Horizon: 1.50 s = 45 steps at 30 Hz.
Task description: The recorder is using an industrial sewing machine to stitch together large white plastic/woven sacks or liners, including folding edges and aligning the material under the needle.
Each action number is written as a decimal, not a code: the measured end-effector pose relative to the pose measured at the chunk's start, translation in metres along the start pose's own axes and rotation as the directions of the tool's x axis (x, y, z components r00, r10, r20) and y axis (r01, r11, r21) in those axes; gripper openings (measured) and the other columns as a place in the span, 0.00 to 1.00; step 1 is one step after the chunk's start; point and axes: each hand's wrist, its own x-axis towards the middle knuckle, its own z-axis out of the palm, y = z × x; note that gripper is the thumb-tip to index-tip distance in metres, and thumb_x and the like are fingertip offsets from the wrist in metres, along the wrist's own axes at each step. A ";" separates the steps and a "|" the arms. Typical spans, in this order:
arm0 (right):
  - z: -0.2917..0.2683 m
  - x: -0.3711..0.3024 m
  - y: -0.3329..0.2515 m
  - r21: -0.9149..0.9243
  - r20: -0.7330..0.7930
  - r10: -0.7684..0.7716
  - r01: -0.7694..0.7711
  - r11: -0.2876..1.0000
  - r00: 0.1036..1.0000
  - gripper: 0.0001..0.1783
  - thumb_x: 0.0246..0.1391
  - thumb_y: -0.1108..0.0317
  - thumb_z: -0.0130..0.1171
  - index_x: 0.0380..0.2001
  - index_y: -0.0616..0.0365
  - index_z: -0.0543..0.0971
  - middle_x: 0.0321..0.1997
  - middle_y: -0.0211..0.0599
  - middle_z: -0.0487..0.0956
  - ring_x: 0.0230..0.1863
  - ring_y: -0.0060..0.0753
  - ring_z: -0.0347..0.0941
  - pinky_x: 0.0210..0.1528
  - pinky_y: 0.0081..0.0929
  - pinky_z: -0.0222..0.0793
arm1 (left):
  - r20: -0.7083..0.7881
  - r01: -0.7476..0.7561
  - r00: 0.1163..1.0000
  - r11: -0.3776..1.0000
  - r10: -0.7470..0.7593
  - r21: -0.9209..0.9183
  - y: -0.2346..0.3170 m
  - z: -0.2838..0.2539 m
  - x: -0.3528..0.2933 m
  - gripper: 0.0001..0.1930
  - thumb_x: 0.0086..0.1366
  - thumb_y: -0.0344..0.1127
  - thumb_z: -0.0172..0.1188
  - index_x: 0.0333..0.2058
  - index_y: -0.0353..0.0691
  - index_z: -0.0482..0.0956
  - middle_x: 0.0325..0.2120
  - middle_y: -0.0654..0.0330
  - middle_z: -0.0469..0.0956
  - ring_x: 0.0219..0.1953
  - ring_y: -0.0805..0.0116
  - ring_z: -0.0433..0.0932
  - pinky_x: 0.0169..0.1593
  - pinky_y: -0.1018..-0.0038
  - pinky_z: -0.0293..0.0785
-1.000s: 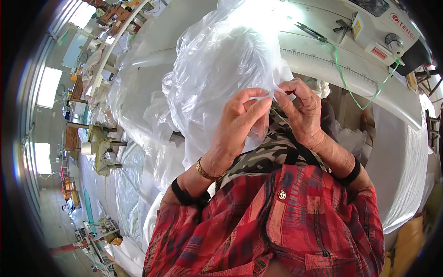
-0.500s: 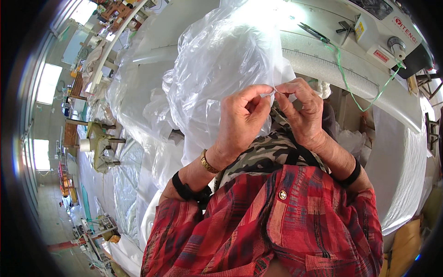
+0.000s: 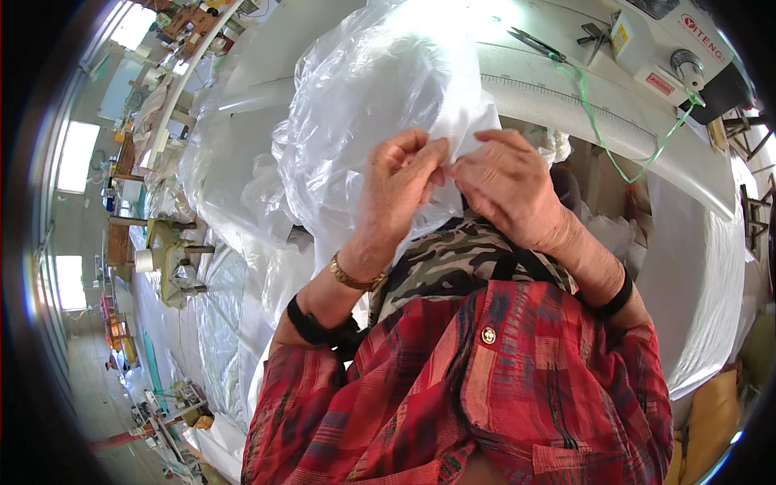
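A crumpled mass of clear plastic sheeting (image 3: 364,105) rises in front of me and spills over the worktable's near edge. My left hand (image 3: 400,182) is closed in a pinch in front of it, thumb against fingers; whatever lies between the tips is too small to make out. Close beside it, my right hand (image 3: 511,190) is bent with its thumb side toward the left fingertips. Motion smears its fingers, so its grip cannot be read. Behind the hands hangs a white, finely woven-looking edge (image 3: 477,121) of material.
A white sewing machine (image 3: 651,52) stands at the far right, with a green cord (image 3: 594,121) looping from it over the table edge. Black-handled snips (image 3: 537,44) lie near a ruler strip (image 3: 582,105). White sheet material (image 3: 687,283) hangs at right; a stool (image 3: 166,259) stands left.
Both hands were pinched together at one point; now the fingertips are slightly apart. The left hand has shifted left, and the right hand has turned, its fingers blurred.
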 end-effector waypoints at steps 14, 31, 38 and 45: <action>0.113 0.108 0.024 0.609 0.355 0.064 -0.283 0.741 0.933 0.23 0.50 0.63 0.60 0.48 0.61 0.73 0.54 0.51 0.74 0.54 0.49 0.72 0.56 0.40 0.66 | 0.456 -0.517 0.855 0.465 0.248 0.719 0.089 -0.031 0.027 0.06 0.61 0.28 0.61 0.26 0.34 0.77 0.12 0.68 0.69 0.16 0.84 0.63 0.20 0.79 0.57; 0.012 0.031 0.059 0.035 0.676 0.055 -0.107 0.994 0.734 0.07 0.51 0.69 0.60 0.30 0.62 0.77 0.31 0.44 0.77 0.35 0.49 0.75 0.38 0.41 0.72 | 0.066 -0.432 0.843 0.600 0.533 0.673 -0.079 -0.027 -0.008 0.05 0.60 0.29 0.63 0.27 0.38 0.77 0.14 0.56 0.72 0.14 0.64 0.70 0.21 0.72 0.64; 0.002 0.035 0.070 0.036 0.386 0.565 -0.624 0.780 0.729 0.09 0.58 0.67 0.58 0.29 0.62 0.79 0.18 0.40 0.74 0.20 0.34 0.72 0.28 0.29 0.70 | -0.143 -0.116 0.976 0.946 0.165 0.301 -0.082 -0.017 -0.009 0.10 0.63 0.30 0.62 0.24 0.33 0.76 0.13 0.71 0.69 0.18 0.86 0.60 0.21 0.81 0.56; 0.039 0.002 0.058 0.479 0.503 0.665 -0.818 0.319 0.553 0.22 0.62 0.53 0.58 0.28 0.63 0.81 0.24 0.25 0.78 0.26 0.15 0.71 0.30 0.16 0.69 | -0.079 0.150 0.984 0.984 -0.157 -0.095 -0.078 -0.016 -0.011 0.09 0.65 0.35 0.62 0.29 0.36 0.81 0.14 0.67 0.75 0.12 0.86 0.64 0.15 0.86 0.54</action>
